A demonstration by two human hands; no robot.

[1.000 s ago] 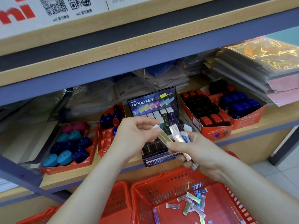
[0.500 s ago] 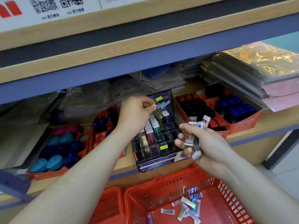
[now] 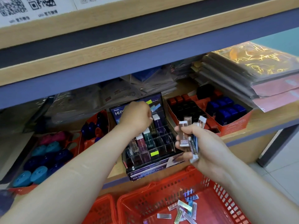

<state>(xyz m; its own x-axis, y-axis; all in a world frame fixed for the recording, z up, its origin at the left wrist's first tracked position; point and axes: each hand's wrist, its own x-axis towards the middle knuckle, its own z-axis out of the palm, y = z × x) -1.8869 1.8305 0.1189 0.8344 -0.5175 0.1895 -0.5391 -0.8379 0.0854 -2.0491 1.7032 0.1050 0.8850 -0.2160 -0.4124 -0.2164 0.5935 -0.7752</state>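
Now restocking: left hand (image 3: 137,118) pinches an eraser (image 3: 151,118) over the display's (image 3: 155,165) back slots at the shelf's (image 3: 271,118) front edge. Right hand (image 3: 205,147) grips spare erasers (image 3: 184,135). Next, probably: seat it upright, take another.

A display box (image 3: 150,170) is set at the front edge of a shelf (image 3: 267,120), near its middle. Two trays of small goods are placed to its left: the near tray (image 3: 95,126) just beside the box, the far tray (image 3: 40,159) further left. To the box's right another tray (image 3: 233,125) is found, with stacked packets (image 3: 250,73) behind it. The left hand (image 3: 135,117) is held over the box's back rows. The right hand (image 3: 200,143), before the box's right side, is wrapped round a bundle of erasers (image 3: 184,135) (ends sticking up above the fingers). Below the shelf, a left basket (image 3: 100,210) and a right basket (image 3: 218,188) are set side by side; loose erasers (image 3: 182,209) lie in the right one.
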